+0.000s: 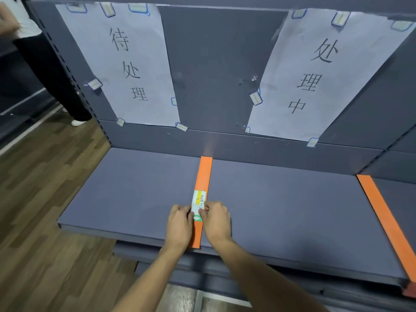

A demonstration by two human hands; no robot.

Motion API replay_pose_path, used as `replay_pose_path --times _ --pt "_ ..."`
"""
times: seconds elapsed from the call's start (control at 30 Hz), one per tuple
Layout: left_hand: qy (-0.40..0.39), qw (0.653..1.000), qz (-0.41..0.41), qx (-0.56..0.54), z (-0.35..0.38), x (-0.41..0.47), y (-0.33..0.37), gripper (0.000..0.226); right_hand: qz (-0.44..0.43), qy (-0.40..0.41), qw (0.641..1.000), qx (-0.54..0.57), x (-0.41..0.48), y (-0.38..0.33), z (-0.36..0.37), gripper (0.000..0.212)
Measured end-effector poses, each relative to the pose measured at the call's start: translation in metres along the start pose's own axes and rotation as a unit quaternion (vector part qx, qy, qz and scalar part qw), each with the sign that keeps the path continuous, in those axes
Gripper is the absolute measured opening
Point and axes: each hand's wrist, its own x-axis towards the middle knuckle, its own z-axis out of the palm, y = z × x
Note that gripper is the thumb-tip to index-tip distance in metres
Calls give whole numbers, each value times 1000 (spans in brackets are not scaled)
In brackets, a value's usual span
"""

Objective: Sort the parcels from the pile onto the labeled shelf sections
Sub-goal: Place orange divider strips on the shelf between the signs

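white label (pixel 198 202) pinched by left hand (pixel 179 224) and right hand (pixel 217 221).

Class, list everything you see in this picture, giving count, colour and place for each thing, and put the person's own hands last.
shelf: one, grey-blue, across the middle
back panel: one, grey-blue, behind the shelf
paper signs: two, white with black characters, on the back panel, left and right
tape tabs: several, white edged blue, at the signs' edges
orange strips: two, one down the shelf's middle, one at its right end
label: one, white, yellow and green, over the middle strip
floor: brown wood, left
bystander: one, dark trousers, upper left
left hand: pinches the label's left edge
right hand: pinches its right edge
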Motion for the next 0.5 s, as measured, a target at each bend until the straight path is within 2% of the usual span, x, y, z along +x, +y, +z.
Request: replay_pose_path --times 0.2,0.33,0.5 --pt "-16 999 -15 32 -5 8 0 27 -9 -21 999 -42 0 -6 -13 32" --pt "-23 991 24 130 -21 17 10 31 -20 -78 990 -119 3 -11 -49 41" --pt "-149 946 124 260 -46 28 69 46 -4 -121 972 -200 -3 -9 -122 53"
